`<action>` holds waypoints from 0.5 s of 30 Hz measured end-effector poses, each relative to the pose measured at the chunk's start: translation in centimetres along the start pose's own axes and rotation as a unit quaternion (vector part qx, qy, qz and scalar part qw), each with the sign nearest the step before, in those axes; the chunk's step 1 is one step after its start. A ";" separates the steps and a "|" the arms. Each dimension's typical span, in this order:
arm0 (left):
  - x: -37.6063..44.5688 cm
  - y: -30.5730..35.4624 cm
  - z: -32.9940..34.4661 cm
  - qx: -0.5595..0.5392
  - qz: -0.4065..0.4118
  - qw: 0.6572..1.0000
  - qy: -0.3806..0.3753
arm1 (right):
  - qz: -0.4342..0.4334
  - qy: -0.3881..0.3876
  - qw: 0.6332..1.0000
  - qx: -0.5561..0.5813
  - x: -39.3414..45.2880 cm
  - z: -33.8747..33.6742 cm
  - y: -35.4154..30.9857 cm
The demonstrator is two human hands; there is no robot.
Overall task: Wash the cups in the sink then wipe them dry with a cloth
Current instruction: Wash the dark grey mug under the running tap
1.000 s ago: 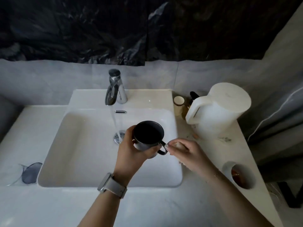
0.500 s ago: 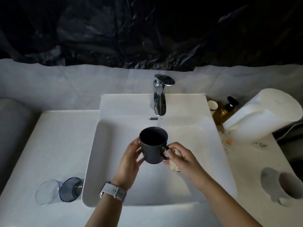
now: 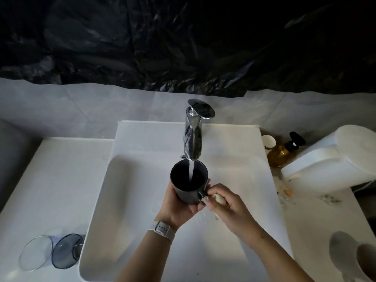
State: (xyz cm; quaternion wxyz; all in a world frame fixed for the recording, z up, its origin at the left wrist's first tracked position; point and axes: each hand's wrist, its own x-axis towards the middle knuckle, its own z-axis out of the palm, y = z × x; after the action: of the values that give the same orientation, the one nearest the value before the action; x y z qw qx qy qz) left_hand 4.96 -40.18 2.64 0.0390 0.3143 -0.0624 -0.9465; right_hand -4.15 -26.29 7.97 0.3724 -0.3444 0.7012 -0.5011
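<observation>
Head view: dark grey mug (image 3: pixel 189 181) held upright over the white sink (image 3: pixel 126 200), directly under the chrome faucet (image 3: pixel 194 135), water stream (image 3: pixel 191 169) running into its open mouth. Left hand (image 3: pixel 179 206) cups the mug body from below and behind, fingers wrapped round the wall; a watch (image 3: pixel 161 230) sits on that wrist. Right hand (image 3: pixel 225 202) is closed around a small pale sponge or soap piece (image 3: pixel 220 199), can't tell which, pressed at the mug handle (image 3: pixel 202 195) on the side away from the left hand. Mug looks rigid, likely ceramic or enamel, so breakable if dropped on the basin; wet and maybe soapy, so slippery, and getting heavier as it fills. Best hold is a full palm wrap on the body or fingers through the handle, not a rim pinch. Room: basin is wide and clear beside and in front of the mug, but the faucet spout sits just above the rim, so tilt or lower before pulling out. Left of the sink on the counter (image 3: pixel 61 180), two clear tumblers (image 3: pixel 53 251) lie on their sides near the front edge, just beside the sink wall. Right of the sink: white kettle (image 3: pixel 333 159), amber pump bottle (image 3: pixel 282 151), small jar (image 3: pixel 268 141), some crumbs, and a white mug (image 3: pixel 350 257) near the counter's front corner, partly cut off. No drying cloth visible.
</observation>
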 end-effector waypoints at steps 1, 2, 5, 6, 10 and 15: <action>0.2 0.1 0.1 0.000 -0.003 1.000 0.006 | 0.013 0.009 1.000 -0.003 -0.1 -0.4 0.0; 0.3 0.2 0.2 -0.006 -0.007 1.000 0.013 | 0.028 0.016 0.999 0.001 -0.3 -0.9 -0.2; 0.4 0.6 0.0 -0.040 -0.012 0.998 0.041 | 0.112 0.043 0.992 0.049 -0.4 -2.3 -0.5; 0.5 0.7 -0.2 -0.047 -0.010 0.998 0.047 | 0.146 0.052 0.985 0.078 -0.4 -2.8 -0.7; 0.5 0.9 -0.4 -0.053 -0.006 0.997 0.056 | 0.183 0.058 0.964 0.183 0.1 -4.1 -0.7; 0.0 1.1 -0.2 -0.011 -0.004 0.999 0.052 | 0.161 0.063 0.974 0.144 0.8 -4.5 -1.1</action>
State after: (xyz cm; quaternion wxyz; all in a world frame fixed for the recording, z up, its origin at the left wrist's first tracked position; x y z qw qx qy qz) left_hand 5.09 -41.28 2.59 0.0414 0.3631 -0.0486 -0.9296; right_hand -8.34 -25.26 9.89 0.4488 -0.1370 0.6901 -0.5509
